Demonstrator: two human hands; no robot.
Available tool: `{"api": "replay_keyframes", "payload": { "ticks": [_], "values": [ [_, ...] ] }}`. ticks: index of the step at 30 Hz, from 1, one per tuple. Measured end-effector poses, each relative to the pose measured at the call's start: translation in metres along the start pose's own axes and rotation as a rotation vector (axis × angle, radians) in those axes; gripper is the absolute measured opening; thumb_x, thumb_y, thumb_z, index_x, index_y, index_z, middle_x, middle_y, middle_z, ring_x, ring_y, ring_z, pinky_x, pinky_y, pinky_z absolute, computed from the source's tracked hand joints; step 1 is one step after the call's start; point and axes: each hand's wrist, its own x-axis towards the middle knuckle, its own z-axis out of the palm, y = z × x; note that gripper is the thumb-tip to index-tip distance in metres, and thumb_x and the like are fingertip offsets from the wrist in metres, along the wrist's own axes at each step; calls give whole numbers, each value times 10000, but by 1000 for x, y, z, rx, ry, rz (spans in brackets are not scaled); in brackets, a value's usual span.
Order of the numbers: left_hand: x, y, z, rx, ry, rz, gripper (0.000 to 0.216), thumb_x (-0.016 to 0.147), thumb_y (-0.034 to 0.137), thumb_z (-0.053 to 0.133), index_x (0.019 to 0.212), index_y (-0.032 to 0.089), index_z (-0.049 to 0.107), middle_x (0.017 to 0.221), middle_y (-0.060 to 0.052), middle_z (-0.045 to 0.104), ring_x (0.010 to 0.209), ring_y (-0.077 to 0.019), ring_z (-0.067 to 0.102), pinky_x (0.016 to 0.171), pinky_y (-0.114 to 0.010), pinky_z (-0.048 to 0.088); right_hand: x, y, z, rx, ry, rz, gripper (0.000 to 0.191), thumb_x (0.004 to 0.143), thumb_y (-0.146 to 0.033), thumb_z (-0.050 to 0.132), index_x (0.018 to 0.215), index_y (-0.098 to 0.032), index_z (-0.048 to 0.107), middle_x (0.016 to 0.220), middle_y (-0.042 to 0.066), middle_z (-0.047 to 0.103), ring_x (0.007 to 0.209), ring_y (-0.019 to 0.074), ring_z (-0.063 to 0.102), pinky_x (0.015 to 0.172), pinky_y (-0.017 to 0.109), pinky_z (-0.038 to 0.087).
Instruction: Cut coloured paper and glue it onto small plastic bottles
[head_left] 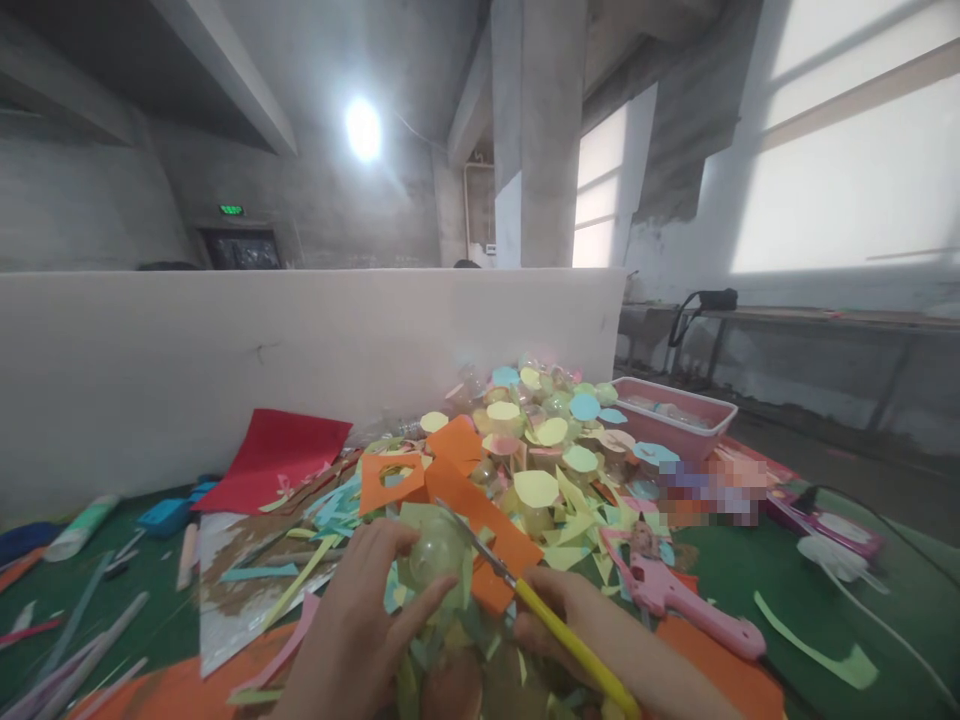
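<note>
My left hand (pixel 360 620) is closed round a clear plastic ball (pixel 436 553) wrapped in pale green paper, low in the middle of the view. My right hand (pixel 592 640) grips yellow-handled scissors (pixel 525 590). Their blades point up and left, across the top of the ball. Both hands hover over a heap of coloured paper scraps (pixel 540 480). An orange sheet with a hole cut in it (pixel 394 480) lies just beyond the ball.
A pink glue gun (pixel 675 590) lies right of my hands on the green table (pixel 885 600). Behind the heap stands a pink tray (pixel 675 420). A red sheet (pixel 277 455) and glue sticks (pixel 82 525) lie left. A white partition (pixel 225 360) runs across the back.
</note>
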Motion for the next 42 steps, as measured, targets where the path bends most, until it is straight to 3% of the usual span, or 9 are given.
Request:
{"api": "replay_keyframes", "payload": {
  "ticks": [3,7,14,19,29,34,39,42],
  "values": [
    [-2,1,3,-31,21,-11,235,842,433,647,929,251,528,916,-13,580,887,-218,575,759,-344,489,-7,-12,-5,-27,-61,2,567,800,-726,520,947,-178,506,704,-46,429,569,88,344,487,206,268],
    [-5,2,7,-58,50,3,234,841,450,644,953,264,556,977,-17,596,936,-222,587,807,-346,486,-12,-16,-8,-121,-32,-87,534,807,-651,567,1049,-176,551,832,-1,509,676,121,406,559,217,334],
    [-2,7,-1,-5,-15,35,203,831,413,659,917,253,570,934,-11,627,885,-205,625,762,-308,523,-4,-3,1,-39,37,10,284,838,-461,608,856,-189,530,673,-52,432,577,89,362,501,205,267],
    [-2,10,-3,-9,-50,2,197,842,418,639,903,246,566,900,-3,622,829,-187,630,724,-286,536,-1,-4,1,-122,47,23,288,829,-437,604,790,-165,515,657,-52,394,578,86,330,488,203,242],
    [-1,5,-1,-15,-40,68,195,848,382,642,969,255,555,932,-10,624,841,-182,621,727,-275,533,-16,-10,-12,-181,-42,-118,445,851,-545,563,1109,-182,588,931,20,615,742,147,486,635,216,388],
    [1,0,-2,64,-31,223,246,865,351,630,1080,260,551,1006,-34,637,874,-178,659,740,-249,550,-13,-14,-9,-142,-11,-27,400,852,-553,565,968,-171,583,779,-5,547,641,116,430,538,203,330],
    [-1,-2,0,110,-11,242,291,871,334,623,1143,268,546,1075,-51,618,947,-187,665,779,-250,556,-5,-11,-4,-88,12,60,424,807,-580,617,779,-169,519,632,-48,395,552,83,329,475,198,249],
    [-2,-3,1,120,18,221,293,867,321,620,1148,269,557,1096,-58,614,970,-202,664,808,-277,559,-7,-11,-6,-128,16,61,462,806,-620,600,768,-169,509,625,-46,403,545,80,334,457,195,226]
  ]
}}
